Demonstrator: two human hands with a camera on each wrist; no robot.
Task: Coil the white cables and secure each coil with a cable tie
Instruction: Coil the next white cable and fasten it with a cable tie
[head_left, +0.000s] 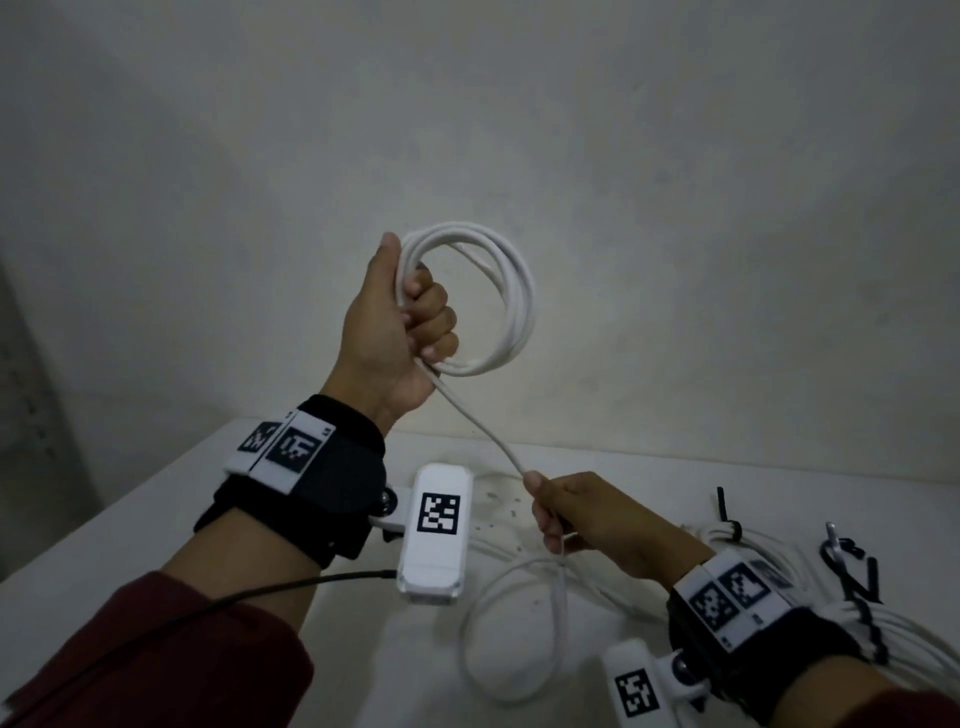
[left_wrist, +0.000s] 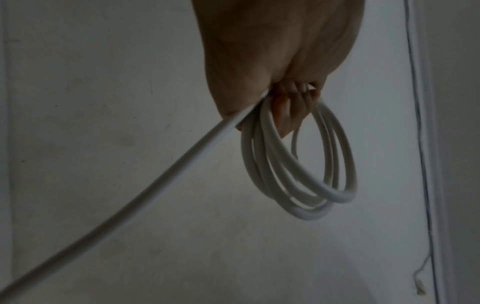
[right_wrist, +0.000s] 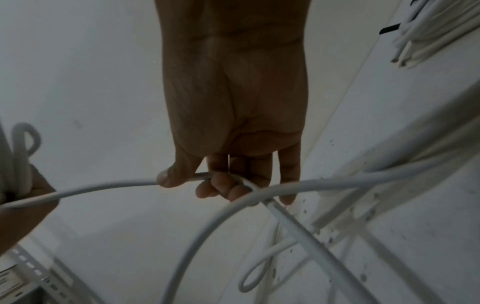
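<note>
- Coil (head_left: 485, 301) of white cable sits at mid-frame in the head view, raised before a grey wall (head_left: 675, 156), with the left hand (head_left: 395, 322) curled tight round its several loops.
- Left wrist view shows those loops (left_wrist: 298, 164) hanging below the curled fingers (left_wrist: 291, 111), and a thin wire (left_wrist: 420, 144) down the wall at right, unseen from the head.
- One strand (head_left: 483, 426) runs down-right from the coil to the right hand (head_left: 587, 519), which grips it.
- Right wrist view alone shows how: thumb (right_wrist: 174, 174) pressing the strand (right_wrist: 103, 187) against curled fingers.
- Loose cable (head_left: 519, 623) lies on the white table (head_left: 156, 519) at lower centre.
- Tied bundles (head_left: 779, 561) with black cable ties (head_left: 727, 514) lie at lower right.
</note>
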